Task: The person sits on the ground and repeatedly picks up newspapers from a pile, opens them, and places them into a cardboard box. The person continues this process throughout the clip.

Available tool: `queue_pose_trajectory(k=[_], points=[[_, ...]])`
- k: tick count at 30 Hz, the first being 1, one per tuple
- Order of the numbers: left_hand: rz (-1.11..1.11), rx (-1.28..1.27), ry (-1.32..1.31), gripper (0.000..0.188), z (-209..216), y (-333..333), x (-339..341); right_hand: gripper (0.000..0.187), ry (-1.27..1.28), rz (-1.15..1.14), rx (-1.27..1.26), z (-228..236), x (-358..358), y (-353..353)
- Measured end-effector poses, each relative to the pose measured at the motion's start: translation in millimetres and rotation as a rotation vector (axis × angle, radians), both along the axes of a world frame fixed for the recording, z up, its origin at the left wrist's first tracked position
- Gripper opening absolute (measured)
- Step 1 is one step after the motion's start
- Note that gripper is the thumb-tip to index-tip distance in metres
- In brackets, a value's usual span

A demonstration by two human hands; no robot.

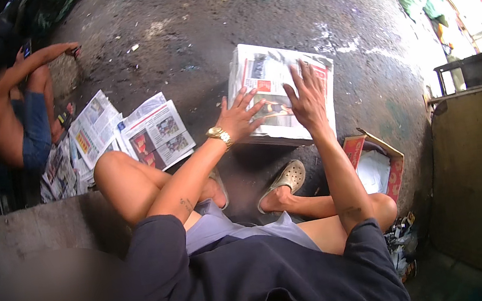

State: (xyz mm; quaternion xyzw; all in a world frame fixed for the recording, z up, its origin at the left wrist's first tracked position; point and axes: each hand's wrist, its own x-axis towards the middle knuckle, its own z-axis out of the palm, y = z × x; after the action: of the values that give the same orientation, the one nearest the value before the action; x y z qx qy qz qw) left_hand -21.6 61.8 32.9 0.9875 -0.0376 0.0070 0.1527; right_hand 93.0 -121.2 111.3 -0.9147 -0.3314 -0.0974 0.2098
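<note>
Newspaper stack point(274, 87) lies under left hand point(239, 118) at near-left edge, right hand point(309, 102) farther right; both splayed.

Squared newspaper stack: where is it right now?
In the head view, the squared newspaper stack sits on the floor right of and above centre, fingers of the left hand and right hand spread over its top.

Newspaper stack point(273, 72), centre: top partly covered by left hand point(240, 115) and right hand point(309, 99); small print too fine to read. Co-worker point(3, 125), upper left: head lost in darkness; detail at outstretched hand point(73, 49) too small to tell. Grey patch point(58, 299), lower left: blurred, unidentifiable. Red carton point(397, 176), right: partly hidden behind right knee point(385, 209). Dark shirt point(236, 293): cut off by bottom edge.
</note>
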Motion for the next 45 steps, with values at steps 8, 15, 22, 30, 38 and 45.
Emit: queue_pose_trajectory(k=[8,15,22,30,38,45], points=[[0.013,-0.071,0.104,0.053,-2,-11,7,0.058,0.084,0.132,-0.34,-76,43,115],[0.011,-0.182,0.001,0.055,4,-16,3,0.063,0.085,-0.023,-0.329,-90,80,101],[0.345,-0.487,-0.343,0.051,-10,15,-5,0.048,-0.066,-0.041,0.321,-47,43,70],[1.085,0.06,0.162,0.068,-186,212,-80,0.036,0.123,-0.175,0.345,19,-135,-21],[0.682,0.058,0.634,0.057,-137,250,-78,0.036,0.292,-0.158,0.294,26,-181,-49],[0.489,-0.437,0.411,0.03,-62,295,-88,0.032,0.299,-0.041,0.514,30,-142,15]])
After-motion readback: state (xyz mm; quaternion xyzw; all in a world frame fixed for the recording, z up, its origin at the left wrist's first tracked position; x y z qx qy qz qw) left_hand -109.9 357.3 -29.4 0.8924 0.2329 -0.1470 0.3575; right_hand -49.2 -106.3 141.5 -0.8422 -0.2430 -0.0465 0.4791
